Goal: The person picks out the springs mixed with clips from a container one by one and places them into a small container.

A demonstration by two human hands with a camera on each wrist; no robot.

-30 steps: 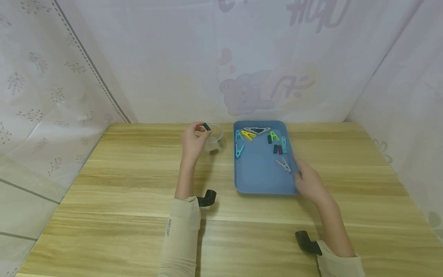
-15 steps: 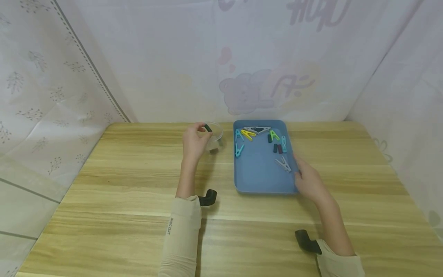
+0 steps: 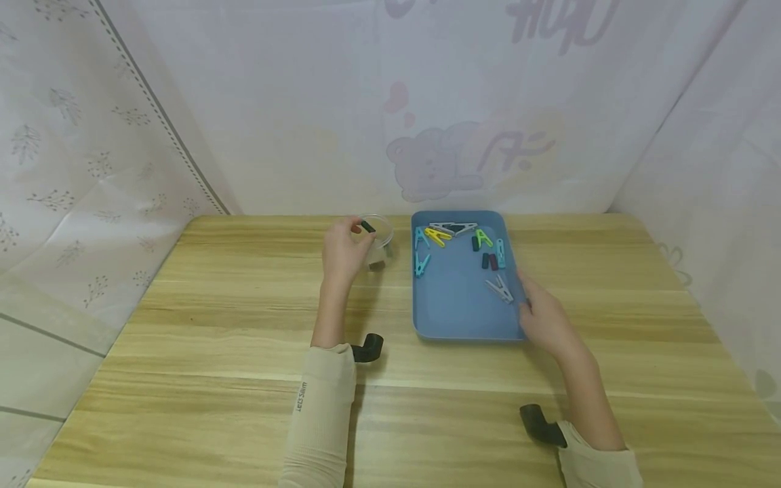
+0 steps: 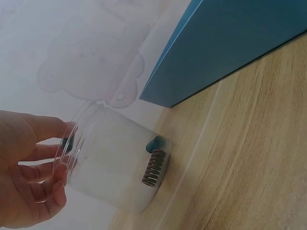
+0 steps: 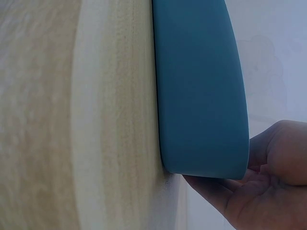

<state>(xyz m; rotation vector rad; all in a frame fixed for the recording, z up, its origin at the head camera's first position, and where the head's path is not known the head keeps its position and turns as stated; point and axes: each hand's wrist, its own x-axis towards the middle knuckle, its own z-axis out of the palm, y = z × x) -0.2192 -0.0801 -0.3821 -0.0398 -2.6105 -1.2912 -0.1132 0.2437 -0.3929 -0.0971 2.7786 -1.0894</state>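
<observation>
My left hand (image 3: 344,252) pinches a dark green coil spring (image 3: 367,226) between thumb and fingers at the mouth of a clear plastic jar (image 4: 110,158). In the left wrist view, the fingers overlap the jar's rim, and part of the held spring (image 4: 68,143) shows. A brown coil spring (image 4: 154,167) and a dark teal one (image 4: 155,143) lie at the jar's bottom. My right hand (image 3: 543,318) grips the right wall of a blue tray (image 3: 457,315), near its front corner. In the right wrist view, the fingers meet the tray's edge and are partly hidden.
Inside the tray are teal clothes pegs (image 3: 500,254), a yellow peg (image 3: 437,236), a bright green peg (image 3: 484,239) and grey pegs (image 3: 500,290). Dark green springs (image 3: 485,261) and a dark red spring (image 3: 493,262) lie at its right. A patterned curtain (image 3: 305,135) stands behind the wooden table (image 3: 244,379).
My left hand has shifted slightly right, bringing the pinched spring a little further over the jar's mouth. The right hand and the tray have stayed in place.
</observation>
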